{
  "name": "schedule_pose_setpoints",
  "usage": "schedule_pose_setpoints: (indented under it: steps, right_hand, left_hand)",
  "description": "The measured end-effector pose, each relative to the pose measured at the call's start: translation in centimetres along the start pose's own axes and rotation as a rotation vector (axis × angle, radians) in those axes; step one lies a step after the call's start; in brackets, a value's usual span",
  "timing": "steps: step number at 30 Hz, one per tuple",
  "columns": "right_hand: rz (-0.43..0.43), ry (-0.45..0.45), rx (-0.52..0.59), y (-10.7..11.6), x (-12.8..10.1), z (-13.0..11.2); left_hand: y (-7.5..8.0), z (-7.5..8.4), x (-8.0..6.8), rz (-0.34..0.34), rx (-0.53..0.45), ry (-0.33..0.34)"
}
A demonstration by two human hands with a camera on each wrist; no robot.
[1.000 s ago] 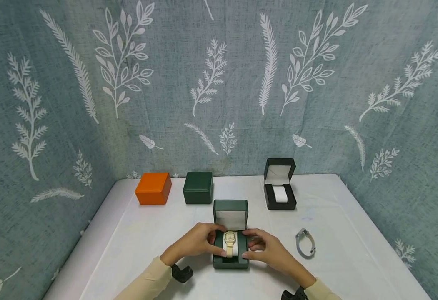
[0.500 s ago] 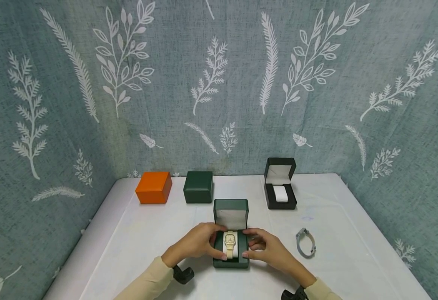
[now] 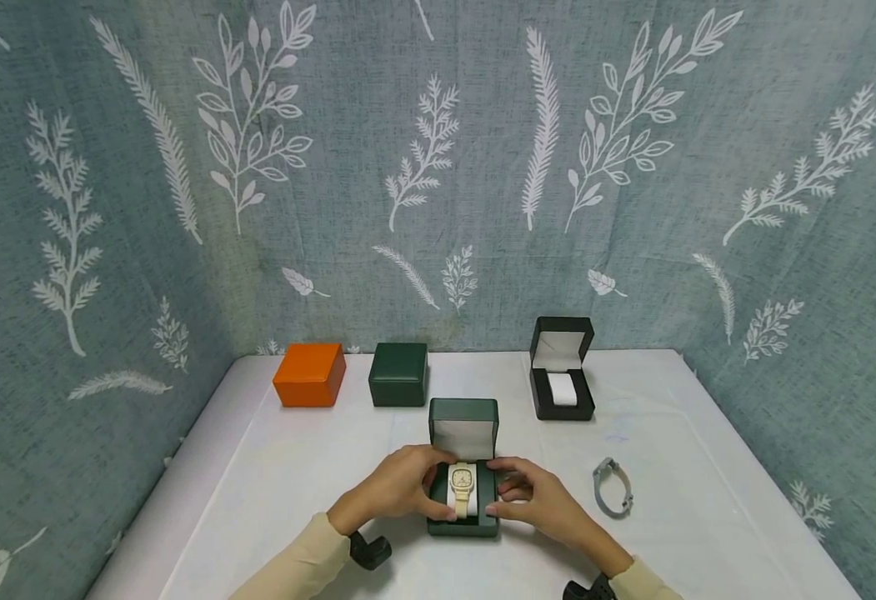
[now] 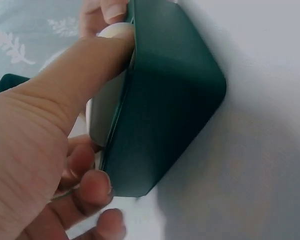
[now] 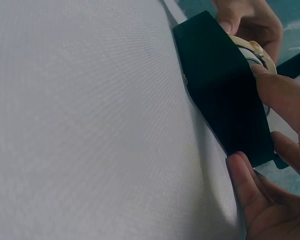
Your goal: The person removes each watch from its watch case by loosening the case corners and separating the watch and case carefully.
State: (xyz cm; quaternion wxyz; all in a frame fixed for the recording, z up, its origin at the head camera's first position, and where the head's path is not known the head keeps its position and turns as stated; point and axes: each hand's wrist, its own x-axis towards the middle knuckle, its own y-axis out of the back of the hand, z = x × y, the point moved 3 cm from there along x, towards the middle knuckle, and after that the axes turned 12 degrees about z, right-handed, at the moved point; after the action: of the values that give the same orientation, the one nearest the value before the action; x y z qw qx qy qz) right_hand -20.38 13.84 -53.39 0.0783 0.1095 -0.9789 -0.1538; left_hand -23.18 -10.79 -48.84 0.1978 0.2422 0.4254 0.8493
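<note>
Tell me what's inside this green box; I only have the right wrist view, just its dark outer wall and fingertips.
Observer: A cream watch sits on a white cushion in the open green box.
Operator: Where's the left hand?
Observer: The left hand grips the box's left side, thumb reaching in to the cushion; the right hand grips the box's right side.
Operator: Any other watch around?
Observer: A grey watch lies loose on the table, right of the box.
</note>
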Motion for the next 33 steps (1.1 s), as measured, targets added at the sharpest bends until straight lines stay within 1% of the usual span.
schedule_pose_setpoints:
  steps: [3,9,13,18,21,24,28,33]
  right_hand:
    - [-0.001,-0.007,0.012,0.1,0.0,-0.1]
    - [0.0,-0.005,0.033,0.0,-0.1,-0.4]
    - [-0.001,-0.007,0.024,0.1,-0.1,-0.3]
    - [-0.001,-0.01,0.003,0.1,0.1,0.0]
    - [0.002,-0.001,0.011,0.1,0.1,-0.1]
    - [0.001,0.004,0.02,0.1,0.0,-0.2]
    - [0.002,0.002,0.017,0.0,0.0,-0.1]
    - [0.002,-0.011,0.005,0.1,0.0,-0.2]
  left_hand:
    - [0.0,0.0,0.2,0.014,0.009,-0.019]
    - [0.0,0.0,0.0,0.039,0.032,-0.046]
    - [0.0,0.1,-0.3,0.062,0.08,-0.079]
    - [-0.1,0.3,-0.9,0.076,0.146,-0.083]
    - [0.0,0.4,-0.9,0.078,0.172,-0.091]
    - [0.0,0.4,-0.8,0.081,0.171,-0.109]
    - [0.0,0.2,-0.7,0.093,0.137,-0.129]
    - [0.0,-0.1,-0.6,0.095,0.043,-0.109]
